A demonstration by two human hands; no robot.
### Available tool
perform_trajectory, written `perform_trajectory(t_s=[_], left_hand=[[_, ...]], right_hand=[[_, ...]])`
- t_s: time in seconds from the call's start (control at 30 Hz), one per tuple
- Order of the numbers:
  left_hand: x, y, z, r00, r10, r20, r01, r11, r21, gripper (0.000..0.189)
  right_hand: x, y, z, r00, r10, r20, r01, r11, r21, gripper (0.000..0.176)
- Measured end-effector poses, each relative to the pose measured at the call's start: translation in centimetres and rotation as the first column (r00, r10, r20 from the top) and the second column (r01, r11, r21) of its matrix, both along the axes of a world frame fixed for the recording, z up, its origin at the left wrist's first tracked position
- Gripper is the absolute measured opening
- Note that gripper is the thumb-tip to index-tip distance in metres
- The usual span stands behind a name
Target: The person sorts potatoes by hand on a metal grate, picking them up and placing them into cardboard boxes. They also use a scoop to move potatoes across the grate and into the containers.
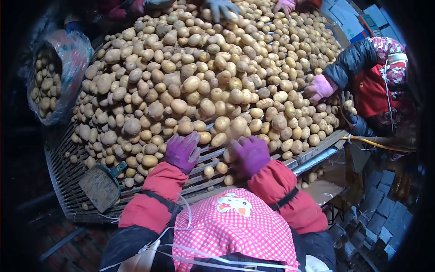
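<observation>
L hand [182, 152] is lying open-fingered, R hand [249, 156] is curling (hold unclear) at the potatoes [179, 106]; prob best raking them gently.

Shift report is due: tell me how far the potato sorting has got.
Done: the patterned plastic sack at left already holds potatoes. In hand: the purple-gloved left hand, fingers spread, and right hand reach into the pile's near edge. Left: a large heap of brown potatoes covers the slatted table.
</observation>
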State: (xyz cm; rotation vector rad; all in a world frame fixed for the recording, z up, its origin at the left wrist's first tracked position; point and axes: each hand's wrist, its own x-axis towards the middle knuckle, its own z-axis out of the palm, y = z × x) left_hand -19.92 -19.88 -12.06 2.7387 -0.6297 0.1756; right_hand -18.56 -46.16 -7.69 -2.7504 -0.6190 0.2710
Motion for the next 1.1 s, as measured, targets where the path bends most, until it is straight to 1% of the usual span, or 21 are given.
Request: perform_trajectory(t_s=[0.1, 0.17, 0.2, 0.23, 0.27, 0.33, 0.37, 0.43, 0.47, 0.5, 0.57, 0.6, 0.63, 0.73, 0.77, 0.87, 0.9, 0.93, 1.0, 1.03, 1.1], left_hand=[[-0.3, 0.0, 0.0, 1.0, 0.002, 0.011, -0.002, 1.0, 0.006, 0.045], [-0.3, 0.0, 0.1, 1.0, -0.002, -0.004, 0.002, 1.0, -0.003, 0.045], [-0.2, 0.1, 0.2, 1.0, -0.006, -0.008, 0.006, 1.0, -0.003, 0.045], [-0.2, 0.2, 0.0, 1.0, -0.003, -0.013, 0.003, 1.0, -0.003, 0.045], [-0.3, 0.1, 0.1, 1.0, 0.005, -0.006, -0.005, 1.0, -0.005, 0.045], [-0.3, -0.2, 0.3, 1.0, 0.001, 0.011, -0.001, 1.0, -0.018, 0.045], [-0.3, -0.3, 0.0, 1.0, 0.006, 0.005, -0.006, 1.0, -0.001, 0.045], [-0.5, -0.3, -0.5, 0.999, -0.011, 0.036, 0.011, 1.0, -0.017, 0.053], [-0.5, -0.4, -0.6, 0.999, -0.008, 0.042, 0.009, 1.0, -0.006, 0.055], [-0.4, -0.8, -0.1, 0.998, 0.019, -0.054, -0.019, 1.0, 0.001, 0.058], [-0.5, -1.4, 0.1, 0.999, 0.025, -0.035, -0.026, 1.0, -0.008, 0.059], [-0.6, -1.6, 0.1, 0.999, 0.032, -0.024, -0.032, 0.999, -0.012, 0.059], [-0.6, -1.7, 0.0, 1.0, 0.012, 0.018, -0.012, 1.0, -0.01, 0.058], [-0.7, -2.0, -0.9, 0.998, 0.04, 0.047, -0.038, 0.998, -0.046, 0.055], [-0.9, -2.2, -1.2, 0.997, 0.033, 0.075, -0.027, 0.997, -0.077, 0.057], [-1.1, -4.2, 0.3, 0.989, -0.077, 0.124, 0.089, 0.991, -0.096, 0.059], [-1.3, -4.8, 0.7, 0.987, -0.12, 0.103, 0.131, 0.985, -0.109, 0.059], [-1.5, -5.4, 0.9, 0.979, -0.168, 0.113, 0.182, 0.975, -0.128, 0.058], [-1.5, -6.8, 0.9, 0.956, -0.262, 0.134, 0.283, 0.944, -0.17, 0.057], [-1.6, -7.1, 0.6, 0.952, -0.288, 0.101, 0.302, 0.94, -0.159, 0.055], [-1.9, -7.6, -0.2, 0.941, -0.332, 0.06, 0.337, 0.922, -0.189, 0.055]], right_hand=[[1.3, 0.6, 0.1, 0.993, 0.103, -0.051, -0.11, 0.984, -0.143, 0.051], [1.1, -1.2, 0.1, 0.986, 0.007, -0.166, 0.01, 0.995, 0.099, 0.055], [1.0, -2.2, 0.1, 0.973, -0.029, -0.227, 0.08, 0.973, 0.218, 0.056], [0.1, -3.3, 1.4, 0.911, -0.119, -0.395, 0.288, 0.868, 0.404, 0.057], [-1.9, -4.5, 0.5, 0.834, -0.151, -0.531, 0.506, 0.594, 0.625, 0.061], [-3.6, -6.9, 1.0, 0.875, -0.073, -0.478, 0.47, 0.359, 0.806, 0.073], [-4.9, -8.5, -0.3, 0.865, -0.119, -0.487, 0.492, 0.39, 0.778, 0.084], [-6.7, -10.3, -1.1, 0.849, -0.046, -0.527, 0.527, 0.004, 0.85, 0.091], [-7.7, -10.8, -1.2, 0.85, -0.002, -0.527, 0.516, -0.197, 0.833, 0.095], [-9.0, -10.3, -0.6, 0.832, 0.005, -0.555, 0.524, -0.336, 0.782, 0.094], [-10.8, -10.8, 0.9, 0.832, 0.08, -0.55, 0.521, -0.457, 0.721, 0.089], [-11.6, -11.0, 1.2, 0.833, 0.12, -0.54, 0.518, -0.512, 0.686, 0.086], [-12.2, -11.3, -0.3, 0.881, 0.093, -0.464, 0.434, -0.549, 0.714, 0.08], [-14.6, -12.5, -0.4, 0.832, -0.125, -0.54, 0.406, -0.527, 0.747, 0.08], [-15.5, -13.0, -0.1, 0.808, -0.173, -0.563, 0.407, -0.526, 0.746, 0.08], [-18.3, -15.0, -1.9, 0.784, -0.368, -0.5, 0.271, -0.521, 0.809, 0.081], [-20.2, -16.2, -3.6, 0.764, -0.388, -0.515, 0.269, -0.534, 0.802, 0.086], [-21.9, -16.9, -4.3, 0.738, -0.401, -0.542, 0.235, -0.6, 0.765, 0.081], [-26.1, -18.0, -5.3, 0.699, -0.335, -0.632, 0.165, -0.784, 0.599, 0.071], [-28.0, -17.8, -5.4, 0.604, -0.377, -0.702, 0.08, -0.848, 0.524, 0.062], [-32.8, -19.6, -7.4, 0.635, -0.346, -0.691, -0.011, -0.898, 0.439, 0.058]])
